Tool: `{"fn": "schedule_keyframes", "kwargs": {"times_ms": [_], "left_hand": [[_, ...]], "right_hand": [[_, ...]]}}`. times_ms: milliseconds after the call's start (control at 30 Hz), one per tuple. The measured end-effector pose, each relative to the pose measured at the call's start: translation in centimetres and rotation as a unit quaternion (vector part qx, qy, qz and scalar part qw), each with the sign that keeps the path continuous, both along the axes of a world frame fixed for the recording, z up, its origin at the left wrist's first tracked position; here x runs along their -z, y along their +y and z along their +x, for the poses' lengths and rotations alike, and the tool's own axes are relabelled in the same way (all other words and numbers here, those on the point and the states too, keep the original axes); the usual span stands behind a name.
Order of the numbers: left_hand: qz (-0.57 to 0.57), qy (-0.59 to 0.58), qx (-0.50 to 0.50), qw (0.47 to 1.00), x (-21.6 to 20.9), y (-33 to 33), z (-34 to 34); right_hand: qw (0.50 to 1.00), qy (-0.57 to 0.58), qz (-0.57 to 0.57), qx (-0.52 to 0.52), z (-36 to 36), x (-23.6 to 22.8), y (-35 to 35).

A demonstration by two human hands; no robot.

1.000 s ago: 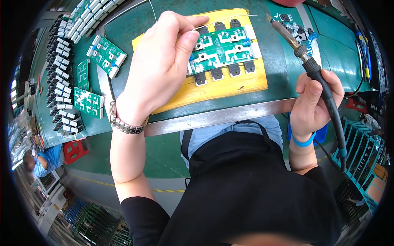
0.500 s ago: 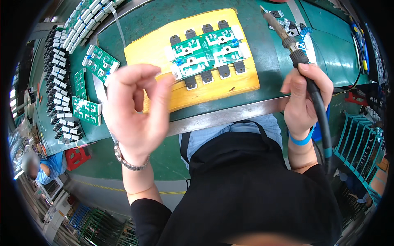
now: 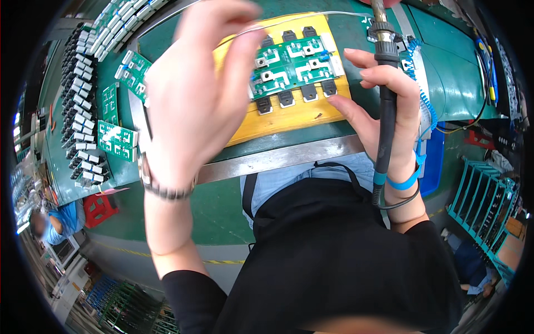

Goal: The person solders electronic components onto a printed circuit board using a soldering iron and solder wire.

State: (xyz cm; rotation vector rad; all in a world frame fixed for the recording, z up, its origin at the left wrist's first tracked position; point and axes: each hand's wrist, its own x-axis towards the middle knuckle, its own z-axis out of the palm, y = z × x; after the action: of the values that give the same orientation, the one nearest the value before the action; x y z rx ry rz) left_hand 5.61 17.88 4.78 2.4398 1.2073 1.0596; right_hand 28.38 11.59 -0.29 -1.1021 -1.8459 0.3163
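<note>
- On the yellow block (image 3: 278,122), between both hands, lies the green circuit board (image 3: 292,67), black transistors (image 3: 308,92) set along its two long edges.
- Left hand (image 3: 203,89), blurred, appears to pinch solder wire (image 3: 311,14) above the board.
- Right hand (image 3: 405,106) grasps a soldering iron (image 3: 385,94), thumb and forefinger spread beside the board.
- Placement looks done; which joints are soldered, I cannot tell.
- Further green boards (image 3: 117,140) lie left of the block, seemingly without transistors.
</note>
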Motion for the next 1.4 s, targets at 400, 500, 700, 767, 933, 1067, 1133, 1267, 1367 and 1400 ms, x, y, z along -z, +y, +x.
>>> {"fn": "schedule_keyframes", "kwargs": {"times_ms": [400, 500, 700, 767, 933, 1067, 1133, 1267, 1367, 1400], "left_hand": [[-0.079, 0.13, 0.076, 0.985, 1.6, 2.4, 2.8], [-0.084, 0.123, 0.074, 0.986, 1.7, 2.6, 2.7], [-0.089, 0.109, 0.069, 0.988, 1.7, 2.4, 2.3], [-0.105, 0.044, 0.064, 0.991, 1.4, 2.7, 2.2], [-0.152, -0.053, 0.027, 0.987, -0.7, 1.6, -1.9], [-0.128, -0.097, -0.008, 0.987, -0.8, -2.0, -2.5], [-0.109, -0.11, -0.017, 0.988, -0.8, -4.1, -2.6], [0.015, 0.005, 0.082, 0.996, -0.9, -8.5, -1.6], [0.045, -0.016, 0.053, 0.997, -0.9, -9.5, 0.1], [0.045, -0.021, 0.055, 0.997, -0.8, -9.3, 0.1]], "right_hand": [[0.998, 0.047, -0.036, 0.023, -0.4, 0.2, 0.0], [0.998, 0.048, -0.041, 0.03, -0.4, 0.1, 0.1], [0.998, 0.051, -0.042, 0.019, -0.8, 0.3, 0.3], [0.997, 0.056, -0.044, 0.018, -0.6, 0.3, 0.1], [0.996, 0.078, -0.029, 0.015, -0.2, 0.3, 0.1], [0.988, 0.154, 0.001, -0.005, 0.4, 0.9, -0.2], [0.986, 0.166, -0.028, -0.001, 0.8, 0.0, -1.2], [0.987, 0.109, -0.026, -0.118, 1.1, -1.7, -2.1], [0.976, 0.112, -0.04, -0.183, 0.1, -2.1, -2.1], [0.964, 0.157, -0.058, -0.209, -0.1, -2.0, -2.3]]}}
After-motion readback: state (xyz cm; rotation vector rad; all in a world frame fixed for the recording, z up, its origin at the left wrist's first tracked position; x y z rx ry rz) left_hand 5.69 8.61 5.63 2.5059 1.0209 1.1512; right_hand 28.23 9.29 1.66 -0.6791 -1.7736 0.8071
